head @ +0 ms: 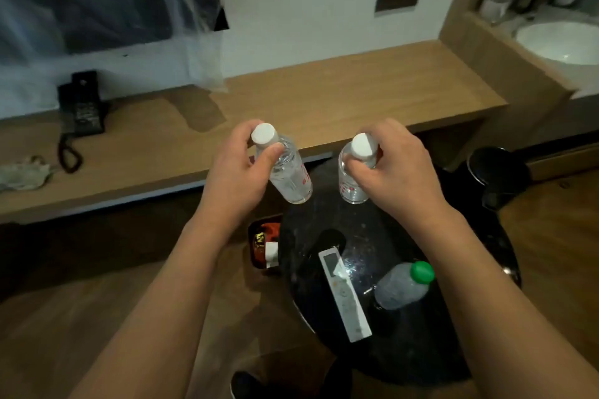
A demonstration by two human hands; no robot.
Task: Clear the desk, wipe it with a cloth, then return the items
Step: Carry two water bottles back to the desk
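While both hands grip bottles, left hand, right hand; wooden desk, phone, cloth

desk: matt wood; bottles: clear plastic; round table: glossy black

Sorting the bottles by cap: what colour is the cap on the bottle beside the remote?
Green, on the bottle in the head view.

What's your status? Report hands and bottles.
Left hand grips left white-capped bottle, tilted. Right hand grips right white-capped bottle. Both above round black table. Nothing blocking.
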